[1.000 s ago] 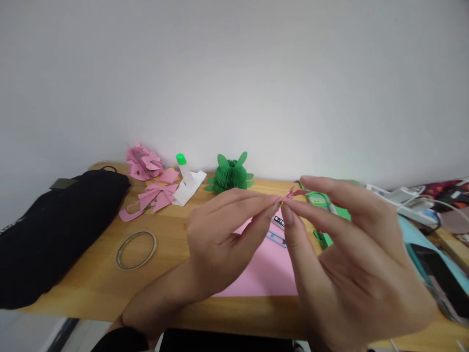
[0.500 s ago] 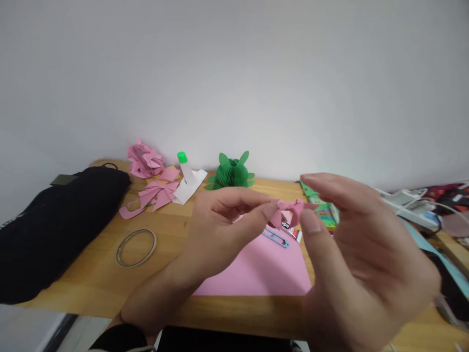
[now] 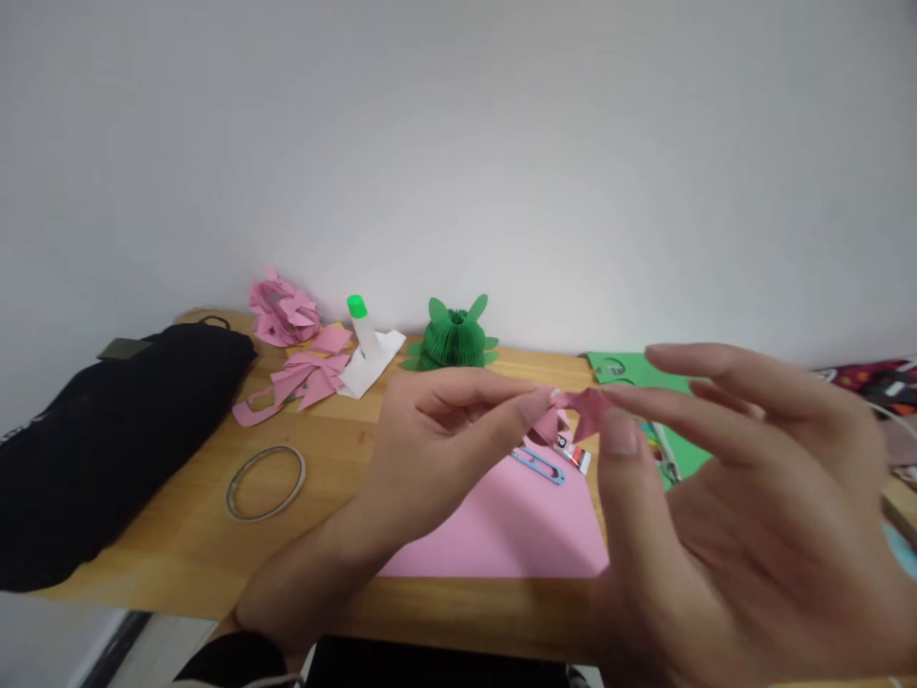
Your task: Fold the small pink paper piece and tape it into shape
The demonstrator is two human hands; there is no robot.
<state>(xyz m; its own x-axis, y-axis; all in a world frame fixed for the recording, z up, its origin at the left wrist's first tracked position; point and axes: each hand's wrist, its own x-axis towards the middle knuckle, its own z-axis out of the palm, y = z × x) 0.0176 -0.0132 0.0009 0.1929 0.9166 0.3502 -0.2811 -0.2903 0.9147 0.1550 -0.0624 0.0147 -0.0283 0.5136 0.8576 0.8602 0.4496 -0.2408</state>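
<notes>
Between both hands, above the table, is a small folded pink paper piece (image 3: 588,413) shaped like a bow. My left hand (image 3: 430,459) pinches its left part between thumb and fingertips. On its right end my right hand (image 3: 759,526) closes thumb and index finger, with the other fingers held apart. Below lies a pink paper sheet (image 3: 508,535). On that sheet rests a flat light-blue slotted tool (image 3: 539,466), partly hidden by my left hand. A small tube with red and white on it (image 3: 575,457) lies beside the tool, partly covered by the paper piece.
A green pleated paper figure (image 3: 454,342) stands by the wall. Left of it are a green-capped glue stick (image 3: 365,334) on white paper, pink scraps (image 3: 308,377) and crumpled pink paper (image 3: 282,311). A bangle (image 3: 230,497) and black bag (image 3: 136,420) lie left; green card (image 3: 692,459) lies right.
My right hand has moved slightly right, and its thumb and index finger have closed on the paper's right end, which now looks flatter. My left hand keeps its pinch in place.
</notes>
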